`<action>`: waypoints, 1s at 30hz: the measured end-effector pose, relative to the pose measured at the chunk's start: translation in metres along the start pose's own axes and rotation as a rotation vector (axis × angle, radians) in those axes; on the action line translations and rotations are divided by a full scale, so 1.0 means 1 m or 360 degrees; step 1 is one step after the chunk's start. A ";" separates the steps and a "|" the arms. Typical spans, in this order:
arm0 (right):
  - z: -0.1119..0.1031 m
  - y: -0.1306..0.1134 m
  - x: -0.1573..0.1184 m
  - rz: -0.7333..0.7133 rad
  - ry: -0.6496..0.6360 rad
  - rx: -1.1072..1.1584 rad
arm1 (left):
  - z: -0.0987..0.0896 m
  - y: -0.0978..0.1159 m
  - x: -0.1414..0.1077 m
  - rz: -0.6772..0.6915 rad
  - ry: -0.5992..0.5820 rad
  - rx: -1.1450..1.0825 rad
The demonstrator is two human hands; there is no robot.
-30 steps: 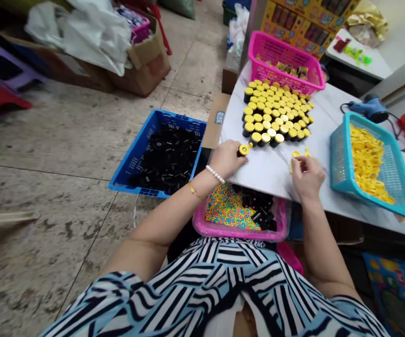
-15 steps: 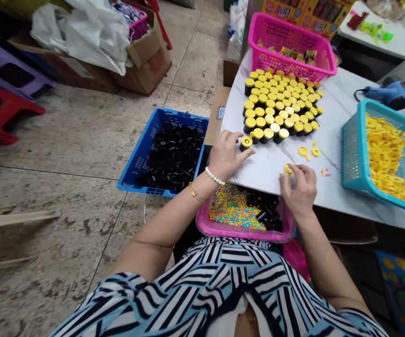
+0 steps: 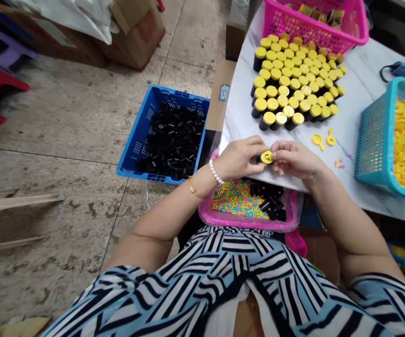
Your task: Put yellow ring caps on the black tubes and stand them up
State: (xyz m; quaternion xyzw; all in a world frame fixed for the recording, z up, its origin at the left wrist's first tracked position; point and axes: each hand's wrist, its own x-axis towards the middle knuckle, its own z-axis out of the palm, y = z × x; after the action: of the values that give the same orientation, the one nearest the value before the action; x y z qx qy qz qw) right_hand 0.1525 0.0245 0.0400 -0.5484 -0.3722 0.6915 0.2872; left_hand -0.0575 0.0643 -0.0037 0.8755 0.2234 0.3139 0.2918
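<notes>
My left hand (image 3: 242, 157) is closed around a small black tube, most of it hidden by the fingers. A yellow cap (image 3: 266, 157) with a dark ring-shaped gap sits on its top, facing up. The thumb and fingers of my right hand (image 3: 293, 158) pinch the cap's right edge, where a bit of yellow shows. Both hands meet over the table's front edge. Behind them, black tubes with yellow caps (image 3: 282, 101) stand upright in a tight group. Two loose yellow ring pieces (image 3: 317, 140) lie right of my right hand, with tiny pink beads (image 3: 338, 163) nearby.
A turquoise basket (image 3: 374, 135) of yellow pieces stands at the right, a pink basket (image 3: 314, 29) at the back. Below the table edge, a pink tray (image 3: 244, 223) holds coloured beads and black tubes. A blue crate (image 3: 127, 157) of black parts is on the floor, left.
My right hand has come left from the table with a yellow piece to the tube. My left hand, which was open beside that tube, has closed on it and brought it nearer. The view has shifted.
</notes>
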 end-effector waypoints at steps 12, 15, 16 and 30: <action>0.025 0.014 -0.012 -0.0321 0.0253 -0.0280 | -0.002 0.002 -0.004 -0.0104 0.0035 0.0166; 0.019 0.022 -0.035 -0.0632 0.0699 -0.0539 | -0.008 -0.011 0.007 -0.0277 0.0229 0.0279; 0.013 0.026 -0.044 -0.0770 0.0931 -0.0670 | -0.011 -0.017 0.012 -0.0342 0.0294 0.0331; -0.034 0.106 -0.073 -0.1240 0.1216 -0.2010 | 0.066 0.012 -0.106 -0.0154 -0.0122 0.0447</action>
State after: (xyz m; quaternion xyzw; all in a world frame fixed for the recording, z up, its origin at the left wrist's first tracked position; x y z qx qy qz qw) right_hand 0.2037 -0.0871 -0.0126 -0.6352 -0.7299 -0.0298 0.2508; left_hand -0.0849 -0.0303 -0.0822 0.9072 0.2957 0.2316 0.1896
